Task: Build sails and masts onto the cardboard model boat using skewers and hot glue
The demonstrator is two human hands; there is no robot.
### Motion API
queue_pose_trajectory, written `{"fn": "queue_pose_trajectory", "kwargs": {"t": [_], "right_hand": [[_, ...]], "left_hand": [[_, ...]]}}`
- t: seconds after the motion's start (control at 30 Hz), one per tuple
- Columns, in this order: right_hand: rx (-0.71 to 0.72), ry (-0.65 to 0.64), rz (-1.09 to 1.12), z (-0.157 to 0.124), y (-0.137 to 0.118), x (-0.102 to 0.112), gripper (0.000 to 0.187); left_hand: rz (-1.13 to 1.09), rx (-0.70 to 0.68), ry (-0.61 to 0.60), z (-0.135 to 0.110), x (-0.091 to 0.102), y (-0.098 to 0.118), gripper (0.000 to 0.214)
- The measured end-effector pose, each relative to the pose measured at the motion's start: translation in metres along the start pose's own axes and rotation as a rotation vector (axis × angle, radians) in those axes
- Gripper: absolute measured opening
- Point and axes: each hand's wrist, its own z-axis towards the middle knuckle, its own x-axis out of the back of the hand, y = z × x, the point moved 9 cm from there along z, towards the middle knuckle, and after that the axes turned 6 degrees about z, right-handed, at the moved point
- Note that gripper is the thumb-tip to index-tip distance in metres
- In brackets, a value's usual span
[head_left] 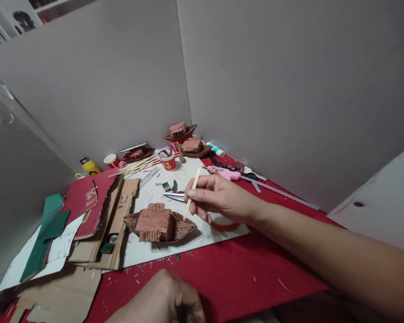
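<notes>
"As a red table (229,278) fills the foreground, what lies across it?"

"A white sheet (205,240), with cardboard (118,220) lapping its left edge."

"And the hands?"

"Left hand (175,296) at the table's near edge, fingers curled; whether they grip anything cannot be told. Right hand (218,197) above the sheet's right part, thumb and fingers pinched on a stick (195,181)."

"The boat (153,223)?"

"On the sheet, close to its near edge, just right of the cardboard. Its long axis runs left to right, pointed at both ends; which is the bow is unclear. It looks light and stiff, its ridged side flaps (150,236) fragile; the hull's flanks seem the safest hold."

"Smallest of all?"

"The stick: pale, slim, standing steeply, upper end leaning right, lower end at the boat's right deck, contact uncertain. Likely light, stiff, easily snapped; best pinched mid-length."
</notes>
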Motion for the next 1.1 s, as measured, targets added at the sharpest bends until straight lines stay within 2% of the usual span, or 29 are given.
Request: {"fn": "queue_pose_trajectory", "kwargs": {"t": [0.1,0.2,0.3,0.4,0.57,0.73,0.9,1.1], "right_hand": [[-0.031,-0.003,-0.002,-0.001,0.006,-0.003,0.038],[-0.052,-0.019,-0.010,-0.001,0.011,-0.006,0.038],[-0.056,-0.026,-0.009,-0.001,0.012,-0.006,0.034],[-0.051,-0.017,0.014,-0.002,0.010,-0.006,0.029],[-0.037,-0.074,0.088,-0.003,0.007,-0.012,0.030],[-0.046,-0.149,0.114,-0.004,0.010,-0.018,0.032],[-0.001,-0.175,-0.001,-0.004,0.006,-0.021,0.036],[-0.008,-0.149,-0.173,-0.005,0.005,-0.016,0.036]], "left_hand": [[0.012,0.030,0.065,-0.002,0.004,0.002,0.039],[-0.066,0.031,0.113,-0.002,0.011,0.009,0.029],[-0.217,0.007,0.301,-0.005,0.030,0.010,0.019],[-0.399,-0.012,0.500,-0.010,0.051,0.002,0.025],[-0.535,-0.067,0.666,-0.011,0.075,-0.003,0.021],[-0.586,-0.053,0.728,-0.008,0.085,-0.001,0.023],[-0.642,-0.046,0.672,-0.002,0.085,0.001,0.023],[-0.722,-0.068,0.678,0.002,0.087,-0.012,0.017]]}}
